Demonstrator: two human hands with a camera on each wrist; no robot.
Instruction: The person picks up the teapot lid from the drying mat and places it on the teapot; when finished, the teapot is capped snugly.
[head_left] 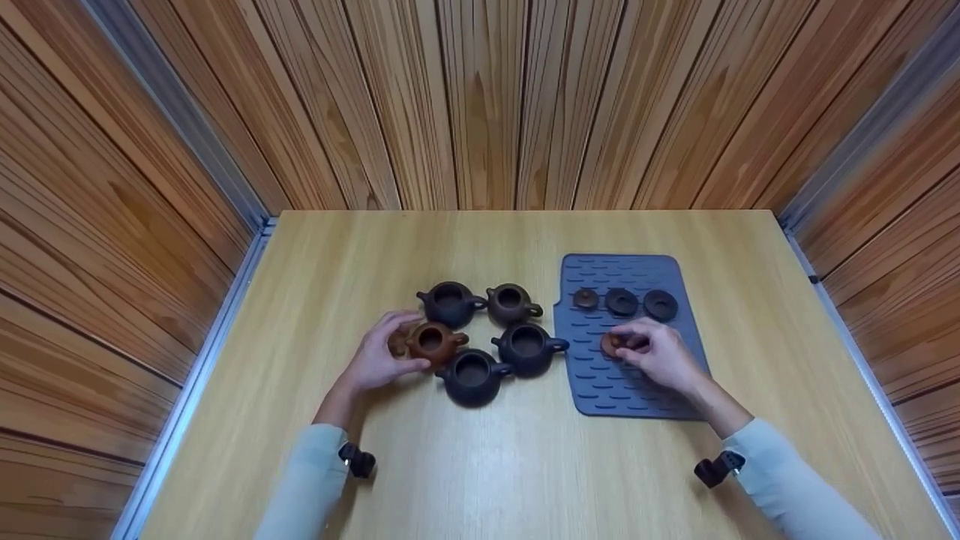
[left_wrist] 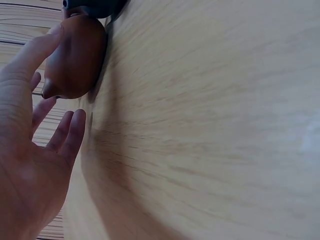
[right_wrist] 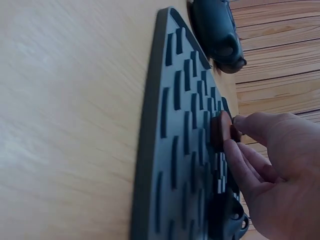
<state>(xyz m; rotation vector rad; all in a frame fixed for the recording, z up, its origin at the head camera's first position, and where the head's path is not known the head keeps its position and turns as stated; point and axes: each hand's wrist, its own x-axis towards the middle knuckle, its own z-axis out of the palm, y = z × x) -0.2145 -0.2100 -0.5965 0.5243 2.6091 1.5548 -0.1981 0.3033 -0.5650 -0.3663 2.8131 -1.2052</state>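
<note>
Beside the reddish-brown lidless teapot (head_left: 430, 342), my left hand (head_left: 381, 352) is spread around its left side, with the thumb at the pot's near side. The left wrist view shows that thumb over the brown pot (left_wrist: 77, 57) and the other fingers of the hand (left_wrist: 35, 145) apart, loosely bent. On the dark grey mat (head_left: 622, 397), my right hand (head_left: 660, 354) pinches a reddish-brown lid (head_left: 610, 345). In the right wrist view the lid (right_wrist: 225, 126) stands tilted at the fingertips of the hand (right_wrist: 275, 155); whether it touches the mat is unclear.
Several dark lidless teapots stand close together: back left (head_left: 448, 304), back right (head_left: 510, 303), front right (head_left: 529, 349) and nearest the front (head_left: 472, 377). Three dark lids (head_left: 586, 299) (head_left: 621, 301) (head_left: 660, 305) lie in a row on the mat's far part. Wooden walls surround the table.
</note>
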